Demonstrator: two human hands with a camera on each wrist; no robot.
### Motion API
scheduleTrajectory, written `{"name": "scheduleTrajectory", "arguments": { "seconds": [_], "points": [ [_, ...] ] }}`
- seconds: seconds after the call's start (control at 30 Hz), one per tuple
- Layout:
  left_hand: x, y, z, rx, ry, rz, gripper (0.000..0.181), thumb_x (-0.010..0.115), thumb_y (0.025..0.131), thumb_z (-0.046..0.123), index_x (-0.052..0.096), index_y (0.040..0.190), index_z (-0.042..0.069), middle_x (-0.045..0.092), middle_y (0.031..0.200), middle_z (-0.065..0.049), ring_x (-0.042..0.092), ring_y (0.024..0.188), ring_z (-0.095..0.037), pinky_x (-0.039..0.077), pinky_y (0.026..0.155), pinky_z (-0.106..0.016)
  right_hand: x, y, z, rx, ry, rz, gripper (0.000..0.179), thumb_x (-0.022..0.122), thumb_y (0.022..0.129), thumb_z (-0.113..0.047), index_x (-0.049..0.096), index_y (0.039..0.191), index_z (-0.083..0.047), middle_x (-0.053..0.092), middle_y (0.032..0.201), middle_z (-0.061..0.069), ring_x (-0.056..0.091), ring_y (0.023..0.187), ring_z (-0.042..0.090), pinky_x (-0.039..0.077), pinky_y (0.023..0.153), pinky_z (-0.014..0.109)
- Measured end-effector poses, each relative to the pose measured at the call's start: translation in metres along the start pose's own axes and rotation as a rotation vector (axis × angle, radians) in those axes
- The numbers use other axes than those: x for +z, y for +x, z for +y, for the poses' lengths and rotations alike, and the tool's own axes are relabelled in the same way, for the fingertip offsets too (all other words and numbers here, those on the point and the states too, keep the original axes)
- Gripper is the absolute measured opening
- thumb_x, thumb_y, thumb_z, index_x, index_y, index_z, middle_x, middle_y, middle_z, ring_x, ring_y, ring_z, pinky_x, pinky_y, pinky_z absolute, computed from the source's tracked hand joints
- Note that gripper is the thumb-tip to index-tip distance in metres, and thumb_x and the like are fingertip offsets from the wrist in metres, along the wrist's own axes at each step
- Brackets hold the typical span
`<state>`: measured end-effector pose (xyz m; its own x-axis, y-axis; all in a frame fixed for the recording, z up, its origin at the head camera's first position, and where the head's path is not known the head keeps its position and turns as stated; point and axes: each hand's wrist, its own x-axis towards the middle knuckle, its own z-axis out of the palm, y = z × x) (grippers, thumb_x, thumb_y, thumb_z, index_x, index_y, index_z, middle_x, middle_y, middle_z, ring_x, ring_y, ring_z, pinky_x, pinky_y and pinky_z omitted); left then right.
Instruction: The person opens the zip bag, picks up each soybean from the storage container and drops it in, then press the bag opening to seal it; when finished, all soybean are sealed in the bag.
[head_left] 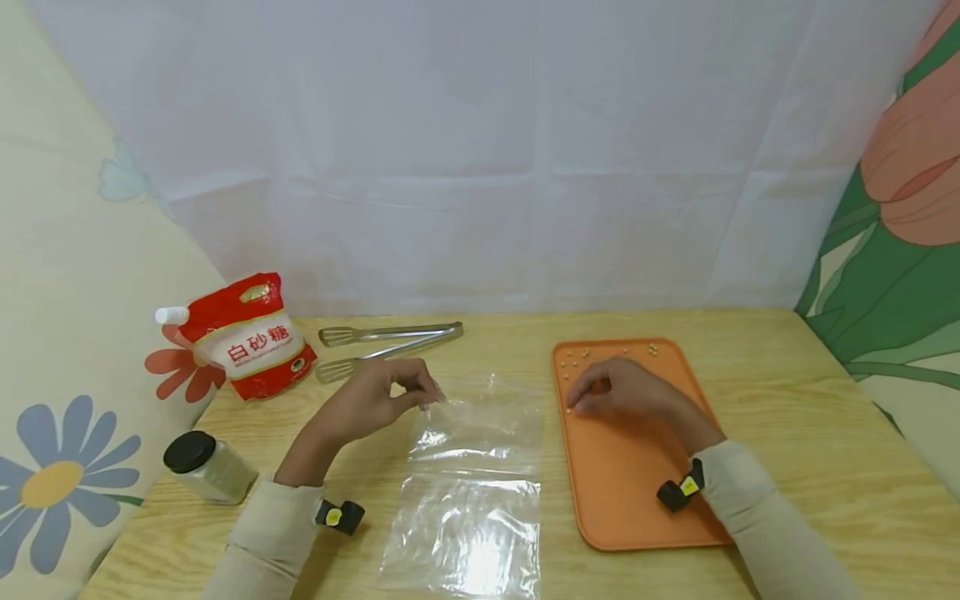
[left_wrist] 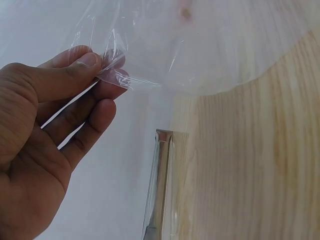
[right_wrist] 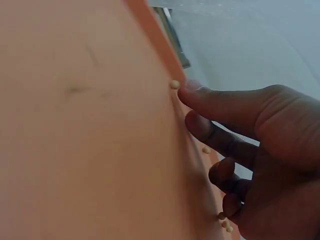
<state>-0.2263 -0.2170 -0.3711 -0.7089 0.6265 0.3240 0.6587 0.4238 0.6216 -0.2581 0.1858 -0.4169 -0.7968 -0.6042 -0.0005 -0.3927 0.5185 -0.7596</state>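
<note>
My left hand (head_left: 382,400) pinches the top edge of a clear plastic bag (head_left: 472,500) between thumb and fingers. The bag lies flat on the table below that edge, and its film bunches at the fingertips in the left wrist view. Over the left side of an orange tray (head_left: 630,483) is my right hand (head_left: 626,389), its thumb and index finger apart with nothing seen between them. A small round pale bean (right_wrist: 174,84), like a soybean, lies just beside the thumb tip. Several more such beans (head_left: 586,353) are scattered along the tray's far end.
Metal tongs (head_left: 405,342) lie behind the bag. At the left stand a red and white sugar pouch (head_left: 255,337) with a white cap and a glass jar (head_left: 217,475) with a black lid. A white cloth (head_left: 480,167) hangs at the back of the wooden table (head_left: 810,417).
</note>
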Motion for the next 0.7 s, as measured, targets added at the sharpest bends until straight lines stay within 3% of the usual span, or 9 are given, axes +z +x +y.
{"name": "scheduleTrajectory", "arguments": {
  "seconds": [0.13, 0.4, 0.7],
  "points": [
    [0.001, 0.0, -0.001, 0.006, 0.0, 0.004, 0.019, 0.074, 0.089, -0.001, 0.071, 0.094, 0.017, 0.073, 0.09, 0.006, 0.069, 0.077, -0.014, 0.056, 0.07, -0.036, 0.006, 0.001, 0.001, -0.022, 0.005, -0.031, 0.012, 0.078, 0.09, -0.025, 0.077, 0.101, -0.021, 0.07, 0.099, -0.008, 0.062, 0.091, 0.017, 0.05, 0.084, 0.038],
    [0.001, 0.0, -0.001, 0.007, 0.01, 0.006, 0.021, 0.074, 0.09, -0.001, 0.071, 0.094, 0.02, 0.073, 0.09, 0.006, 0.069, 0.078, -0.013, 0.056, 0.069, -0.036, 0.011, 0.002, -0.001, -0.026, -0.085, -0.004, 0.006, 0.077, 0.091, -0.029, 0.074, 0.096, -0.027, 0.065, 0.088, -0.009, 0.056, 0.081, 0.016, 0.047, 0.073, 0.035],
    [0.001, 0.0, 0.001, 0.005, 0.008, 0.009, 0.02, 0.074, 0.089, -0.001, 0.071, 0.093, 0.019, 0.072, 0.089, 0.008, 0.069, 0.077, -0.014, 0.056, 0.068, -0.034, 0.013, 0.004, -0.005, -0.027, -0.109, 0.001, 0.007, 0.077, 0.091, -0.032, 0.074, 0.091, -0.025, 0.065, 0.083, -0.009, 0.055, 0.074, 0.015, 0.045, 0.066, 0.032]
  ]
}}
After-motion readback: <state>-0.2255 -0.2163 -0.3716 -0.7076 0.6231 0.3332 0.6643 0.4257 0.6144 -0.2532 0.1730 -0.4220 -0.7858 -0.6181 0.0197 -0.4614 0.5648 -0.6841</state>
